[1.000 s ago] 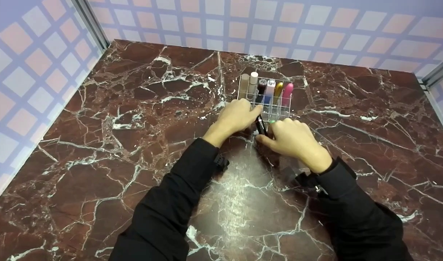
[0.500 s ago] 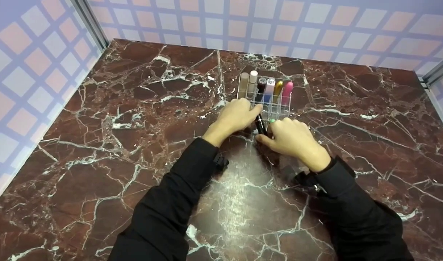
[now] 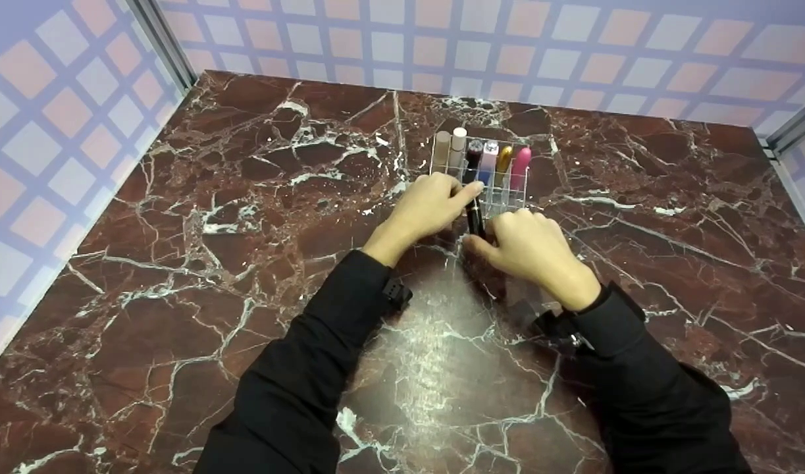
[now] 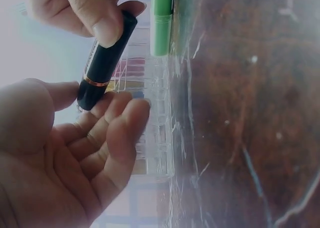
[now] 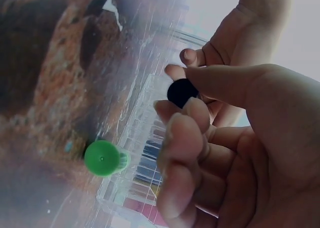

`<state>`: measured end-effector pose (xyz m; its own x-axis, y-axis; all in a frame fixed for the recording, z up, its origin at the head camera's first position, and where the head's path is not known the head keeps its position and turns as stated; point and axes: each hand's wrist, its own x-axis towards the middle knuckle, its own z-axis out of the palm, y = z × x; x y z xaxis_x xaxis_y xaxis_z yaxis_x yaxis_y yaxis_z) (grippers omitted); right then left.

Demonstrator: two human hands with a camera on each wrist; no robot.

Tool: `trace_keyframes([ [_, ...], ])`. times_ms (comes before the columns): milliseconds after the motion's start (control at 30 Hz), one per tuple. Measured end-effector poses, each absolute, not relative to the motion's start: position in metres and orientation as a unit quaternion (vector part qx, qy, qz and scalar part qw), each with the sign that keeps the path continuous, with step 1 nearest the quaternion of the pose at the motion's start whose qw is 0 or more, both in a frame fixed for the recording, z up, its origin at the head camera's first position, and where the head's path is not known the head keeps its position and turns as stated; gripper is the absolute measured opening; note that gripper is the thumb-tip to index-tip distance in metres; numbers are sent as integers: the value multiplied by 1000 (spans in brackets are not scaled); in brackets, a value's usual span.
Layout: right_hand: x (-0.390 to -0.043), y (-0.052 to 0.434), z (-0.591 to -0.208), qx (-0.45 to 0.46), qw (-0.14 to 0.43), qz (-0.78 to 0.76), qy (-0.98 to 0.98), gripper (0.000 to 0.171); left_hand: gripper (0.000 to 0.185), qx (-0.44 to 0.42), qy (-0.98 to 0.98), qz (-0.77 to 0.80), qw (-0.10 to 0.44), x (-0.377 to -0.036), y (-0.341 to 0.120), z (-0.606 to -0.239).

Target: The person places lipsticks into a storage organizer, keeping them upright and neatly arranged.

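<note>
A glossy black tube with a thin gold band [image 4: 102, 71] spans my two hands just in front of a clear divided organizer [image 3: 517, 197]. My left hand [image 3: 428, 207] pinches its far, banded end between thumb and fingertips. The near end is gripped by my right hand [image 3: 534, 247], whose thumb lies along the tube in the left wrist view. From the right wrist only the round black end [image 5: 181, 93] shows. A green tube [image 4: 161, 31] lies beside the organizer, its green cap [image 5: 101, 158] facing the right wrist camera; the right hand hides it in the head view.
Upright in the organizer stand several tubes, among them a beige tube [image 3: 443, 148], a white-capped tube [image 3: 459, 138], a gold tube [image 3: 504, 158] and a pink tube [image 3: 522, 161]. The brown marbled tabletop [image 3: 244, 316] meets checkered walls [image 3: 402, 46] behind and at the sides.
Both hands have shifted slightly away from the body with the black tube, which looks a little more upright. The left thumb has moved over its far end. The green tip is now covered.
</note>
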<state>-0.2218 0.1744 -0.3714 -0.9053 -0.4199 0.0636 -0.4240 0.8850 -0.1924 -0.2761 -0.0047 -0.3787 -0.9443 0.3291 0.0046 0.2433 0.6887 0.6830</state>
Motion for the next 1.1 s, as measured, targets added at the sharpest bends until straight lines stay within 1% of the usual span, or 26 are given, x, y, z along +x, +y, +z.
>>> trace_keyframes([
  [167, -223, 175, -371, 209, 27, 112, -971, 50, 46, 156, 900, 403, 56, -276, -4, -378],
  [400, -223, 175, -370, 201, 40, 116, -972, 51, 33, 104, 833, 535, 94, -277, -3, -381],
  [533, -222, 175, -370, 200, 46, 122, -971, 52, 30, 88, 782, 608, 104, -280, -1, -383],
  [733, -222, 174, -370, 199, 41, 129, -971, 50, 24, 59, 694, 708, 121, -281, 0, -383],
  [867, -222, 174, -370, 198, 40, 130, -971, 49, 23, 48, 662, 737, 125, -281, -1, -382],
  [1100, -223, 173, -371, 195, 53, 133, -970, 50, 28, 46, 637, 756, 143, -283, -3, -382],
])
